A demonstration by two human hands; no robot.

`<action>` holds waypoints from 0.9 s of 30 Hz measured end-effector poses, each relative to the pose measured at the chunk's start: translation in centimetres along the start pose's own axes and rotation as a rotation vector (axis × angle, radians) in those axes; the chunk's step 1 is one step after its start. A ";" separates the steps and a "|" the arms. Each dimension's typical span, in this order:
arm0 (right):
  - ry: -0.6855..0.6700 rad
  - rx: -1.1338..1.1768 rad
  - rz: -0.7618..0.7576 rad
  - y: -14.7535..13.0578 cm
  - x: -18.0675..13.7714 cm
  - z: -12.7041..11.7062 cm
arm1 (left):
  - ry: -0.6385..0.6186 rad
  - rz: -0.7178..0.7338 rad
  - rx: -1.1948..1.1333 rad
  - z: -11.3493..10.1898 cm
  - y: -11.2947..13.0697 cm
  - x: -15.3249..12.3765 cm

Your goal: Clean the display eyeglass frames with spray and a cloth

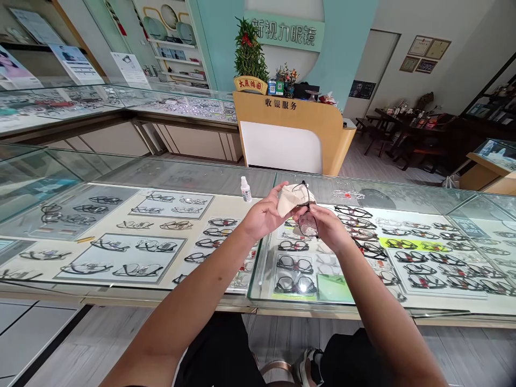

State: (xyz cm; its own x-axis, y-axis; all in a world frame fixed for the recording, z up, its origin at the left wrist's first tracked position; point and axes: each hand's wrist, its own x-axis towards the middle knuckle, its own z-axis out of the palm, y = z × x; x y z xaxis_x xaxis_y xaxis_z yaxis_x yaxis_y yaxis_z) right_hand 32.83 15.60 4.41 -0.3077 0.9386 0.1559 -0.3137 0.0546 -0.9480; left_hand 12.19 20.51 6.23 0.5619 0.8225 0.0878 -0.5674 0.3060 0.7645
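Glasses (308,224) were pinched at the frame by the right hand (329,227), right of the bottle (246,190), presumably sparing the lenses; cloth (291,200) was gripped by the left hand (264,216) (bottle kept upright on worktop (217,171), likely for reach).

Lettering, Chinese, three items, all beyond the left hand (263,216).
Wall sign (284,33), high above the grip: "新视力眼镜". Desk (258,110), straight beyond it: "收银服务". Planter (250,84), beyond and slightly left: "大展鸿图". Bottle (245,190), just beside it: label illegible.
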 end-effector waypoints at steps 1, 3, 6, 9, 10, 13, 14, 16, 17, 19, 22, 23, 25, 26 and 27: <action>-0.001 -0.014 -0.011 0.0 0.0 0.0 | 0.024 0.003 -0.031 0.0 0.2 0.0; -0.017 -0.060 -0.033 0.0 0.0 -0.1 | 0.064 0.009 -0.073 0.2 0.5 0.0; -0.058 -0.183 -0.035 0.3 0.0 -0.2 | 0.032 0.002 -0.073 0.6 0.8 0.0; -0.095 -0.241 -0.020 0.6 -0.1 -0.1 | -0.066 -0.040 -0.021 0.9 0.6 -0.1; -0.097 -0.227 -0.018 0.6 -0.1 -0.1 | -0.087 -0.050 -0.004 0.9 0.5 0.0; -0.070 -0.127 -0.022 0.4 -0.1 0.1 | -0.112 -0.050 0.015 0.6 0.0 0.1; -0.059 -0.093 -0.020 0.3 -0.2 0.1 | -0.118 -0.048 0.018 0.4 -0.1 0.2; -0.049 -0.040 -0.012 0.1 -0.2 0.1 | -0.123 -0.034 0.037 0.2 -0.3 0.3; -0.046 -0.021 -0.010 0.0 -0.3 0.1 | -0.120 -0.025 0.052 0.1 -0.3 0.3; -0.049 0.002 -0.009 -0.1 -0.3 0.1 | -0.111 -0.011 0.086 0.1 -0.2 0.2; -0.058 0.011 -0.003 0.0 -0.2 0.0 | -0.123 -0.016 0.136 0.2 0.0 0.0; -0.058 0.014 0.001 0.1 -0.2 0.0 | -0.131 -0.015 0.151 0.2 0.1 -0.1; -0.053 0.023 0.010 0.1 -0.2 0.0 | -0.142 -0.006 0.175 0.2 0.0 -0.2; -0.052 0.029 0.018 0.2 -0.2 0.0 | -0.146 -0.001 0.185 0.1 0.0 -0.2; -0.055 0.035 0.029 0.2 -0.2 0.0 | -0.149 0.005 0.195 0.1 -0.1 -0.1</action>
State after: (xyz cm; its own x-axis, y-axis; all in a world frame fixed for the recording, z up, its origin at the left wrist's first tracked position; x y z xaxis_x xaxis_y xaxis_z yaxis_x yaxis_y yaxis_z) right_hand 32.81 15.43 4.24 -0.3657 0.9195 0.1444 -0.3352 0.0146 -0.9420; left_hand 12.22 20.37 6.18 0.6505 0.7393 0.1739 -0.4513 0.1921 0.8715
